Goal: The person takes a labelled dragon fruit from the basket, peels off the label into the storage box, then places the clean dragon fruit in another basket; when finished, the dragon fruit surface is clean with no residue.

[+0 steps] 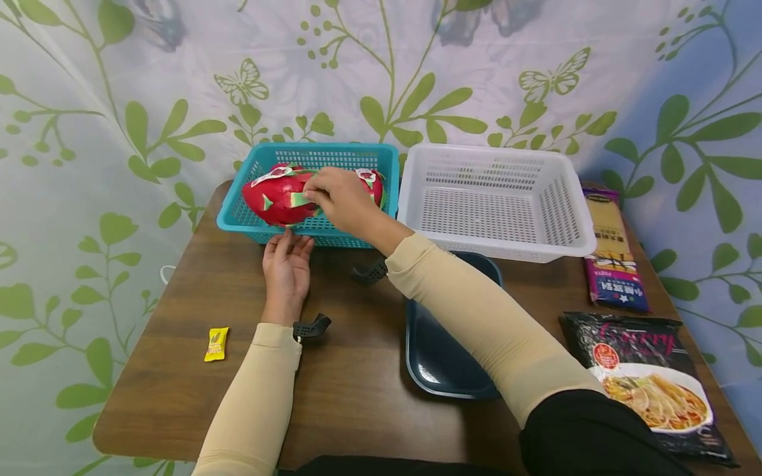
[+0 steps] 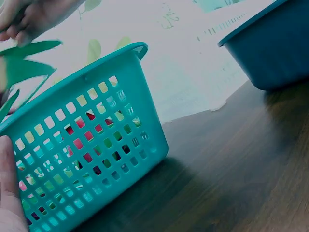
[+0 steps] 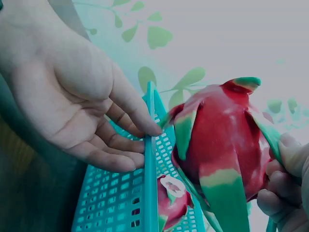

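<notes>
In the head view, my right hand [image 1: 342, 198] pinches a red dragon fruit [image 1: 268, 196] by a green-tipped scale, over the left part of the teal basket [image 1: 389, 162]. A white label lies across its top. The right wrist view shows this fruit above the rim, its green-tipped scales hanging down. A second dragon fruit [image 3: 170, 205], also labelled, sits inside the basket, partly covered by my right hand in the head view. Palm up, my left hand [image 1: 287, 268] touches the basket's front, fingers relaxed, one fingertip right at the rim.
To the right stands a white basket [image 1: 411, 228]. A dark blue tray [image 1: 440, 357] lies below my right forearm. Pasta [image 1: 616, 254] and a black noodle packet [image 1: 643, 383] lie at the right edge. A small yellow packet [image 1: 217, 344] lies on the wooden table [image 1: 351, 344].
</notes>
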The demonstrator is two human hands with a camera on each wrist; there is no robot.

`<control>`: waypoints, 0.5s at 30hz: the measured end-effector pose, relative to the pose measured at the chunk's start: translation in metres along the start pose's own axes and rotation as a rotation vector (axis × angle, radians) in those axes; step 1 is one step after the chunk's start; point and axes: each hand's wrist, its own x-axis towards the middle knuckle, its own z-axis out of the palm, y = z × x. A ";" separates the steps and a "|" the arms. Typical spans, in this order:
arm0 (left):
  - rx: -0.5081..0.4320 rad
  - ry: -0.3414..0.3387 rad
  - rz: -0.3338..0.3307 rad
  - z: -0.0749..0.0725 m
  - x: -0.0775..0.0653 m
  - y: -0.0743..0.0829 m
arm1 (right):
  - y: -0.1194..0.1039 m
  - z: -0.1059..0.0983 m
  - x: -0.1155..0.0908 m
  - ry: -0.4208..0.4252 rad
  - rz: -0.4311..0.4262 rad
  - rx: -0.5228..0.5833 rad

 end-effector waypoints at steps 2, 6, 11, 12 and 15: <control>-0.010 -0.005 -0.005 -0.001 -0.001 0.001 | -0.001 -0.003 -0.007 0.036 -0.012 0.014; -0.034 0.002 -0.026 -0.003 -0.002 0.004 | -0.005 -0.009 -0.021 0.085 -0.040 0.051; -0.050 0.069 -0.067 -0.005 -0.002 0.008 | -0.015 -0.016 -0.036 0.116 -0.094 0.082; -0.046 0.080 -0.072 -0.005 -0.003 0.008 | -0.016 -0.017 -0.039 0.122 -0.106 0.085; 0.002 0.066 -0.094 -0.005 -0.004 0.010 | -0.022 -0.019 -0.052 0.135 -0.130 0.095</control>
